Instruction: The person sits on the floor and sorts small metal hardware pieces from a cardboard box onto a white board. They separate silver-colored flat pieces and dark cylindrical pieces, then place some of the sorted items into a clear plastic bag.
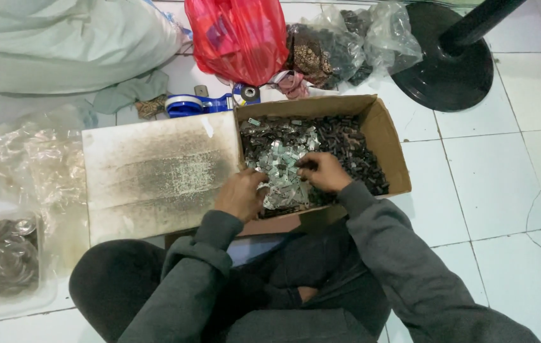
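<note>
An open cardboard box [386,136] lies on the floor in front of my crossed legs, filled with several small dark parts [353,149] and small shiny silver pieces [281,159]. My left hand [240,194] rests on the silver pieces at the box's near left, fingers curled; what it holds is hidden. My right hand [323,171] is over the middle of the box, fingertips pinched on a small dark part. Both arms wear grey sleeves.
A stained white board [156,174] lies left of the box. Behind it lie a blue tape dispenser [210,101], a red plastic bag [239,35], clear bags of dark parts [347,44] and a pale sack [61,41]. A black round stand base [445,73] sits back right. Clear bags [10,254] lie left.
</note>
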